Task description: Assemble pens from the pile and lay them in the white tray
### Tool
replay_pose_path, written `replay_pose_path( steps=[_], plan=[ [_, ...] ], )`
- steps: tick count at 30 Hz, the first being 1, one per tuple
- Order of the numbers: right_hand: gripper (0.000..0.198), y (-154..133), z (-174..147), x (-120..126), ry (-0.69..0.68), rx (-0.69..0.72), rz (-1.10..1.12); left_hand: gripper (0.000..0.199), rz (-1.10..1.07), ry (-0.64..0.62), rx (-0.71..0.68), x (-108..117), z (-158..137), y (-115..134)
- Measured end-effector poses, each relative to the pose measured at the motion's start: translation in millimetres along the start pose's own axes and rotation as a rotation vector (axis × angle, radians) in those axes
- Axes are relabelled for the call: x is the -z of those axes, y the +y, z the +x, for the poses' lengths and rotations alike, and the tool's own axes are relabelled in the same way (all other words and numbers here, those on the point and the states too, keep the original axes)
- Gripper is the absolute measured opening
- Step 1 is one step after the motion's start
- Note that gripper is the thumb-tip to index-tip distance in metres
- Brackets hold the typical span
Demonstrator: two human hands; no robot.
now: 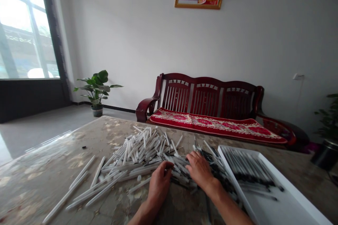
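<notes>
Askew, white tubes (139,152), boxed pens (249,164) parallel

- Pens (144,146) from where I'm standing: mostly milky white, kinda frosted, with black mixed in on the right side of the pile
- Tray (293,205) is plain white, and the tray pens (250,165) are see-through grey with black ends
- Tabletop (39,186) is a brownish grey with blotchy pale beige flowers, bit of a busy print tbh
- Bench (206,79): dark reddish brown, kinda shiny
- Seat cover (211,123) is bright red, with pinkish-red blooms and cream leafy bits all over
- Wall (118,35): plain light grey
- Picture frame (198,6): gold
- Plant (97,82): deep green, dark pot (97,111)
</notes>
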State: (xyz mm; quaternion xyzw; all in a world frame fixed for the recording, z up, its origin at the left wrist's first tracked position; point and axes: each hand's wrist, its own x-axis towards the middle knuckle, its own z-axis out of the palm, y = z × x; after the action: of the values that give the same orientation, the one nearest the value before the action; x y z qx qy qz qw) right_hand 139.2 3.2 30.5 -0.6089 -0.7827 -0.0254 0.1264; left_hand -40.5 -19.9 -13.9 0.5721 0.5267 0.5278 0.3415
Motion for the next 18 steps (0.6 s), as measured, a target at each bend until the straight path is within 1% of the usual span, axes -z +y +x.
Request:
replay_pose_path(
  steps=[4,6,9,14,16,18],
  plan=[
    [0.018,-12.3,-3.6,3.1,0.015,0.026,-0.103,0.020,0.002,-0.020,0.016,-1.1,0.2,-0.5],
    [0.017,-16.2,-3.9,2.9,0.021,0.033,-0.121,0.021,0.009,-0.028,0.017,-1.4,0.0,-0.3],
    [0.017,-19.4,-0.7,-0.7,0.005,0.006,-0.125,0.020,0.012,-0.033,0.025,-1.2,-0.6,0.7],
    [0.013,-21.0,8.9,-5.9,-0.016,-0.098,-0.093,0.017,-0.057,-0.036,0.041,-2.6,-2.4,1.2],
    [0.010,-19.9,10.8,-3.3,0.001,-0.096,-0.060,0.016,-0.122,-0.038,0.052,-4.9,-3.1,0.7],
    [0.008,-17.8,11.3,2.2,0.056,-0.078,0.032,0.016,-0.182,-0.041,0.073,-7.7,-3.8,0.6]
  ],
)
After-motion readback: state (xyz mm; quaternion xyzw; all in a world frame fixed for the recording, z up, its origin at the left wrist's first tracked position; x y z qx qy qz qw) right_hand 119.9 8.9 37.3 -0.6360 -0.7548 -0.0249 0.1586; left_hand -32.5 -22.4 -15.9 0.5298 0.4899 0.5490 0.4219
